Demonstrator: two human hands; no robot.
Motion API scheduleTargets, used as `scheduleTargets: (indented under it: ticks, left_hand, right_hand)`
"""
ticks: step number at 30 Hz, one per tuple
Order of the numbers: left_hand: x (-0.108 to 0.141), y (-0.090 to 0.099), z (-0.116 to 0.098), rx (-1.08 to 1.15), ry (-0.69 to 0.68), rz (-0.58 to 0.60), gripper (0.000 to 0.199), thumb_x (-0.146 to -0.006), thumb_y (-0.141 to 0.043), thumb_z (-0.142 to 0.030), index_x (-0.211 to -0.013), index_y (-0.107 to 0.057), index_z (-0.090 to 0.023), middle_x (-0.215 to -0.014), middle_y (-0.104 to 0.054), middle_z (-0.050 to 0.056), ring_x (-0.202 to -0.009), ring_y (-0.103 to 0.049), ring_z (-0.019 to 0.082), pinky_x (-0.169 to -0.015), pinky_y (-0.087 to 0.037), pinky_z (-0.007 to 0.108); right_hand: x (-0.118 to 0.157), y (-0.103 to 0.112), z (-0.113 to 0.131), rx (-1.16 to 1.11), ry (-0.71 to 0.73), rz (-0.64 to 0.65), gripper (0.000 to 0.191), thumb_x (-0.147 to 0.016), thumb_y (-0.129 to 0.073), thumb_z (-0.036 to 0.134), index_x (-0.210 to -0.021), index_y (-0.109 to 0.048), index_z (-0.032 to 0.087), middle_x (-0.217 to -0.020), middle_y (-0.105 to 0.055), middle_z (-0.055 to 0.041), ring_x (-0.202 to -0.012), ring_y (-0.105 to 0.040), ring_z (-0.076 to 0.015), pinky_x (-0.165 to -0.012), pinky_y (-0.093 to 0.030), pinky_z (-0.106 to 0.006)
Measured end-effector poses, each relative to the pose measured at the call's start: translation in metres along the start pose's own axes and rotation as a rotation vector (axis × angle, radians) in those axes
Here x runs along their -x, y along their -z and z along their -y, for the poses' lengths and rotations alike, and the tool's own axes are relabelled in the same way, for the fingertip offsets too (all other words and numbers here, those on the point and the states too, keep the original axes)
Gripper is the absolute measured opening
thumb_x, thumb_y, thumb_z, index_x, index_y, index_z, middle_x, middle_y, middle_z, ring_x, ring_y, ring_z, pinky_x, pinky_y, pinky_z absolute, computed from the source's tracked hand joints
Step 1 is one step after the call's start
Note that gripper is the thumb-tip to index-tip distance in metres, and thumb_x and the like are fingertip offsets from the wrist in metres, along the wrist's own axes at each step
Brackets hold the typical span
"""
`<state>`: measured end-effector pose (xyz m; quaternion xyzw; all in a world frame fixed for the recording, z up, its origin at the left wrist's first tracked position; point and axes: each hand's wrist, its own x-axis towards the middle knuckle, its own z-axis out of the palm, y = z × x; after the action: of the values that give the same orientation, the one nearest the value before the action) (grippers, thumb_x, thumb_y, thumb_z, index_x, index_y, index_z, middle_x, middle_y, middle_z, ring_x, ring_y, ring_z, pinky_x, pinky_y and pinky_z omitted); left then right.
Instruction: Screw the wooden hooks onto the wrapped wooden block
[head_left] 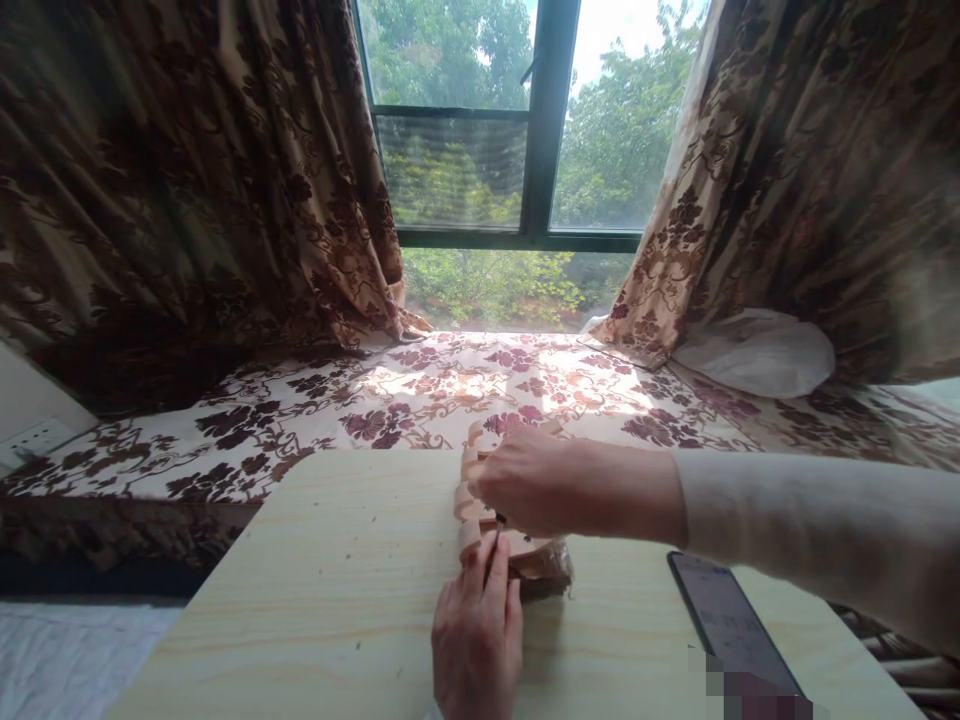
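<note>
A pale wooden piece with curved, rib-like parts point(469, 538) stands on the light wood table point(300, 590). My left hand point(480, 625) is at its near end, with a thin dark tool point(493, 553) held between the fingers. Above and across the piece reaches my right hand point(525, 482), its fingers curled and pressed together over the ribs; what they hold is hidden. Beside my left hand, under the wooden piece, lies a brown object in clear wrapping point(546, 572).
A phone point(735, 620) lies on the table at the right. Beyond the table is a ledge with flowered cloth point(442, 385), a white bag point(757, 352) on it, and patterned curtains point(322, 180) framing a window. Small dark specks dot the tabletop.
</note>
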<state>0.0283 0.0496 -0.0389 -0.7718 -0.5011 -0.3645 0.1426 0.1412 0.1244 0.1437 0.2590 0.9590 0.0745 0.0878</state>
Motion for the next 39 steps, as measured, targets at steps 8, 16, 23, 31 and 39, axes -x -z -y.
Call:
scheduleTargets:
  ticks: [8, 16, 23, 31, 39]
  left_hand:
    - [0.002, 0.0, 0.001, -0.02, 0.001, 0.005, 0.034, -0.089, -0.04, -0.016, -0.12, -0.052, -0.014, -0.112, -0.062, 0.011, -0.086, -0.064, 0.02, -0.069, -0.052, 0.031]
    - [0.002, -0.002, 0.002, -0.037, -0.015, -0.016, 0.033, -0.088, -0.041, -0.016, -0.119, -0.053, -0.013, -0.114, -0.062, 0.011, -0.085, -0.064, 0.021, -0.067, -0.053, 0.032]
    - [0.007, -0.005, 0.008, -0.041, -0.033, 0.004, 0.037, -0.087, -0.046, -0.016, -0.123, -0.05, -0.015, -0.12, -0.059, 0.01, -0.086, -0.064, 0.021, -0.069, -0.053, 0.031]
    - [0.008, -0.006, 0.009, -0.05, -0.046, 0.039, 0.039, -0.087, -0.045, -0.015, -0.125, -0.048, -0.014, -0.121, -0.059, 0.011, -0.089, -0.064, 0.021, -0.069, -0.053, 0.031]
    - [0.01, -0.011, 0.012, -0.066, -0.068, -0.008, 0.037, -0.087, -0.044, -0.016, -0.124, -0.049, -0.015, -0.118, -0.061, 0.009, -0.083, -0.064, 0.02, -0.066, -0.053, 0.03]
  right_hand:
    - [0.004, 0.001, 0.005, -0.013, 0.013, -0.023, 0.014, -0.077, -0.054, 0.011, -0.066, -0.062, 0.012, -0.057, -0.06, -0.0054, -0.052, -0.049, -0.0116, -0.051, -0.028, -0.026]
    - [0.002, 0.006, -0.002, -0.035, 0.001, 0.009, 0.012, -0.076, -0.053, 0.012, -0.07, -0.064, 0.013, -0.062, -0.063, -0.0062, -0.051, -0.049, -0.0116, -0.049, -0.028, -0.025]
    - [0.004, 0.007, -0.003, -0.059, -0.042, 0.063, 0.013, -0.077, -0.055, 0.013, -0.073, -0.067, 0.011, -0.062, -0.063, -0.0081, -0.054, -0.053, -0.0132, -0.049, -0.029, -0.025]
    - [0.009, 0.017, -0.003, -0.082, -0.079, 0.077, 0.015, -0.072, -0.057, 0.016, -0.083, -0.066, 0.014, -0.066, -0.065, -0.0056, -0.05, -0.05, -0.0128, -0.041, -0.022, -0.025]
    - [-0.001, 0.011, -0.003, -0.077, -0.108, 0.063, 0.013, -0.073, -0.057, 0.023, -0.073, -0.066, 0.013, -0.063, -0.065, -0.0071, -0.05, -0.049, -0.0125, -0.041, -0.022, -0.025]
